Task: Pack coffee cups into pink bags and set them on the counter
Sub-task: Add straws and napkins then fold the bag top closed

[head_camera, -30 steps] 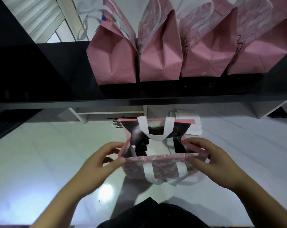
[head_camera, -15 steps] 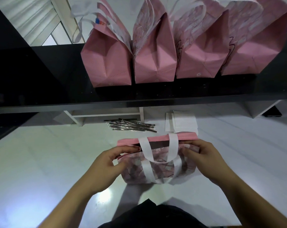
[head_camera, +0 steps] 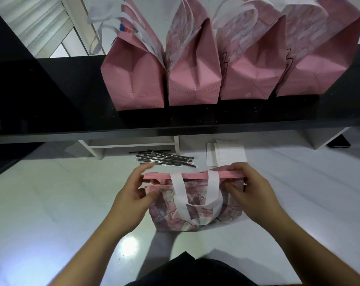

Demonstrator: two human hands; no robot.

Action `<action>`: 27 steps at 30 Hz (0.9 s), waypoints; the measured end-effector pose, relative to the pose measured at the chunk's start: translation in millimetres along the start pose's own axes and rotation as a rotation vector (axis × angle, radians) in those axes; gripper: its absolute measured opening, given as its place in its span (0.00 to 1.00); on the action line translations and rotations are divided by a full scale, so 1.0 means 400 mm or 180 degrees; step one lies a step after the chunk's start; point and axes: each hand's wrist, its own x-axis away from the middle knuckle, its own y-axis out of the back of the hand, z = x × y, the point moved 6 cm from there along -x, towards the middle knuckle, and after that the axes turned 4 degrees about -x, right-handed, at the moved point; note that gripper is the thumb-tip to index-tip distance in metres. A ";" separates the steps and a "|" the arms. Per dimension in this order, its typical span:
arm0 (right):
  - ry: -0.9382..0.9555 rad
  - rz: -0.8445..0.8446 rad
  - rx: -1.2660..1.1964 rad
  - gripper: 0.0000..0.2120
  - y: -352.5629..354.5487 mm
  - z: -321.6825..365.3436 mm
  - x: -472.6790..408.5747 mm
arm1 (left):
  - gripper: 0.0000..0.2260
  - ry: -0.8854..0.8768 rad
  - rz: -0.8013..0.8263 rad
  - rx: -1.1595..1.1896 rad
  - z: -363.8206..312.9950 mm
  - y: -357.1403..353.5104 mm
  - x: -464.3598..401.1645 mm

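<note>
A pink patterned bag [head_camera: 195, 211] with white handles stands on the white work surface [head_camera: 51, 203] in front of me. Its mouth is pressed nearly closed, so nothing inside shows. My left hand [head_camera: 133, 195] pinches the left end of the bag's top edge between thumb and fingers. My right hand [head_camera: 249, 190] pinches the right end of the same edge. Several pink bags [head_camera: 195, 65] stand in a row on the raised black counter [head_camera: 71, 112] behind.
A bundle of wrapped black straws [head_camera: 164, 158] lies just beyond the bag. White paper napkins [head_camera: 228, 153] lie to their right. The counter's edge overhangs the back of the white surface, with white shelf supports [head_camera: 133, 144] beneath.
The bag's mouth was held wide open a second ago. Both hands have brought its two sides together, and the top is now almost closed.
</note>
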 end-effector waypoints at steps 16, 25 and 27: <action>0.0920 -0.0765 0.1294 0.24 -0.007 -0.032 0.044 | 0.25 -0.0895 -0.0621 -0.1031 -0.014 -0.011 0.011; 0.1548 -0.0711 0.1946 0.16 -0.023 -0.028 0.040 | 0.06 -0.1943 -0.0696 -0.2183 -0.049 -0.022 0.011; 0.1655 -0.0658 0.1932 0.09 -0.026 -0.025 0.039 | 0.07 -0.1970 -0.0434 -0.2374 -0.050 -0.027 0.004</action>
